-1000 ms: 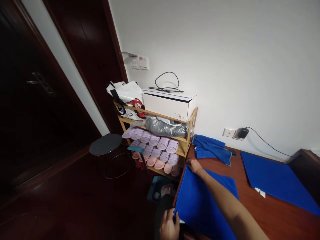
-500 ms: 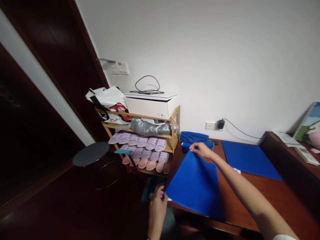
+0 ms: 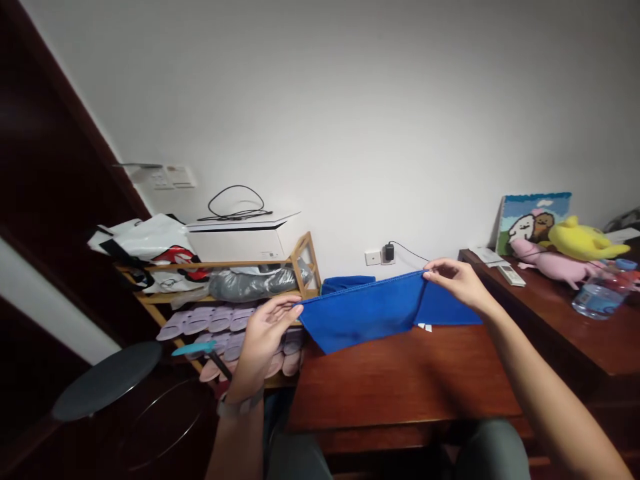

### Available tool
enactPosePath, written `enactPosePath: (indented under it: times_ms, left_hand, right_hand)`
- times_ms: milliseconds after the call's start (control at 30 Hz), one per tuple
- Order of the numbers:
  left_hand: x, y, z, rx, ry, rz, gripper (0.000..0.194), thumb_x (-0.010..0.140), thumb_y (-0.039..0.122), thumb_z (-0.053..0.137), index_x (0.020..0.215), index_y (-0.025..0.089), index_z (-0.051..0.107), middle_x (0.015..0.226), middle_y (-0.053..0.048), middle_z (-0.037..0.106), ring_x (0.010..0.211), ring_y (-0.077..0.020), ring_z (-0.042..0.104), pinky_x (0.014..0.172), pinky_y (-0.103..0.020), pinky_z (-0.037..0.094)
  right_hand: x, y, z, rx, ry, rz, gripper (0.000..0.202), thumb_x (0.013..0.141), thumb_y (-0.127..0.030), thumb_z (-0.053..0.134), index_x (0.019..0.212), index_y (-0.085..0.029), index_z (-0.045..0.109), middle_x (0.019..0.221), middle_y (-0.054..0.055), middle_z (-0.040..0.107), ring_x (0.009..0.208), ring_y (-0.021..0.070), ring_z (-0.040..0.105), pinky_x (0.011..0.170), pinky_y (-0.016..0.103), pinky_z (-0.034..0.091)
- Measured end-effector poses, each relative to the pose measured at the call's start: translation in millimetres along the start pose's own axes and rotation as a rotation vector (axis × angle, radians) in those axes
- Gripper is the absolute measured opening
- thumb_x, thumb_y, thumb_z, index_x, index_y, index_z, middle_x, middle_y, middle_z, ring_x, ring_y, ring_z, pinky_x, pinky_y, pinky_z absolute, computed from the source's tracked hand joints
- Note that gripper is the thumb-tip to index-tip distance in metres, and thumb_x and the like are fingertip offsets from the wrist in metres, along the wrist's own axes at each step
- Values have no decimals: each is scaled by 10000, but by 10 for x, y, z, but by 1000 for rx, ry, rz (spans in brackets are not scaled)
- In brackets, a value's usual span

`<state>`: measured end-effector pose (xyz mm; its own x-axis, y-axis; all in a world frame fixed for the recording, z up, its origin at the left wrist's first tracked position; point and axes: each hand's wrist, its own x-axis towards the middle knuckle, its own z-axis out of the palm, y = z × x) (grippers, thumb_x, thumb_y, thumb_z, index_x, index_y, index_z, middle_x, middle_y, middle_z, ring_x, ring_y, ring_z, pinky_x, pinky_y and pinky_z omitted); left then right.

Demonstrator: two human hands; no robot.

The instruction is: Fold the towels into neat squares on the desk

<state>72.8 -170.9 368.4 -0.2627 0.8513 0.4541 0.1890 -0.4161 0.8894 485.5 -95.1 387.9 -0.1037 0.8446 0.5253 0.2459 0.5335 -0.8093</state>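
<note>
A blue cloth (image 3: 365,310) hangs stretched between my two hands above the wooden table (image 3: 400,387). My left hand (image 3: 273,327) is closed on its left upper corner, thumb against fingers. At the right upper corner, my right hand (image 3: 453,280) pinches the hemmed edge. Behind the held cloth, a second blue cloth (image 3: 447,305) lies flat on the table, partly covered, with a small white tag (image 3: 425,327) by it. Folded blue fabric (image 3: 349,283) rests at the back left of the table.
To the left stands a wooden shoe rack (image 3: 310,260) with purple and pink slippers, a white box (image 3: 240,243) and a bag on top. A round stool (image 3: 107,380) is at lower left. Plush toys (image 3: 555,262) and a water bottle (image 3: 597,297) sit on the right-hand cabinet.
Both hands have raised the blue cloth off the table and pulled its edge out level; the left hand came up. The view has turned to the right.
</note>
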Motion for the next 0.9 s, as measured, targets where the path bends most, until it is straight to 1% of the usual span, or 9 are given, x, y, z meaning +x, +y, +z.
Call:
enactPosePath:
  times_ms: [100, 200, 400, 500, 567, 667, 767, 833, 900]
  left_hand:
    - [31, 82, 150, -180, 25, 2, 404, 633, 412, 921, 921, 192, 742, 891, -34, 759, 834, -177, 706, 759, -262, 575]
    - [-25, 78, 219, -264, 24, -10, 360, 633, 386, 917, 877, 204, 724, 854, -20, 739, 780, -154, 687, 697, -235, 556]
    - [-172, -35, 211, -271, 12, -78, 331, 674, 423, 885, 845, 207, 702, 825, -23, 747, 674, -161, 680, 615, -260, 545]
    - [-130, -186, 205, -239, -19, -126, 349, 620, 424, 919, 773, 200, 699, 813, -26, 749, 709, -186, 701, 660, -293, 567]
    - [-38, -390, 217, -185, -82, -152, 341, 620, 413, 926, 774, 195, 714, 816, -30, 755, 753, -197, 714, 703, -301, 572]
    - [191, -883, 308, -45, -216, -181, 325, 675, 408, 895, 866, 189, 749, 874, -49, 779, 850, -212, 736, 782, -309, 575]
    - [462, -1488, 535, 171, -310, -250, 325, 717, 383, 832, 949, 170, 751, 905, -72, 793, 888, -227, 751, 819, -329, 584]
    - [592, -1844, 748, 316, -294, -295, 305, 740, 345, 792, 967, 145, 745, 877, -90, 792, 879, -240, 758, 833, -359, 593]
    - [606, -2109, 963, 408, -237, -297, 280, 779, 313, 752, 995, 135, 747, 932, -121, 795, 972, -266, 754, 919, -413, 582]
  right_hand:
    - [-216, -48, -120, 21, 50, 4, 524, 721, -684, 827, 899, -194, 768, 872, 61, 758, 787, 193, 667, 732, 335, 579]
    - [-485, -129, -194, 28, 106, 13, 488, 714, -668, 841, 872, -211, 773, 902, 73, 774, 822, 217, 691, 744, 347, 603]
    - [-924, -253, -291, 2, 203, 68, 417, 728, -627, 855, 858, -238, 783, 893, 73, 772, 789, 220, 699, 664, 313, 603]
    - [-949, -97, -299, 13, 198, 105, 394, 729, -592, 866, 863, -232, 778, 881, 70, 768, 775, 209, 692, 667, 305, 596]
    - [-874, 184, -261, 30, 169, 143, 396, 748, -569, 857, 907, -217, 773, 877, 66, 765, 782, 200, 690, 687, 302, 592]
    - [-637, 871, -83, 39, 94, 215, 451, 776, -572, 817, 992, -180, 762, 883, 70, 763, 806, 198, 695, 719, 309, 587]
    - [-332, 1653, 279, -57, 61, 341, 465, 779, -566, 765, 996, -154, 755, 873, 83, 769, 837, 224, 719, 763, 343, 598]
    - [-183, 2069, 585, -164, 90, 413, 416, 814, -536, 699, 980, -159, 753, 874, 96, 776, 873, 251, 734, 815, 386, 603]
    - [-155, 2343, 877, -234, 125, 438, 371, 852, -484, 639, 1018, -173, 753, 964, 125, 786, 980, 284, 737, 927, 445, 583]
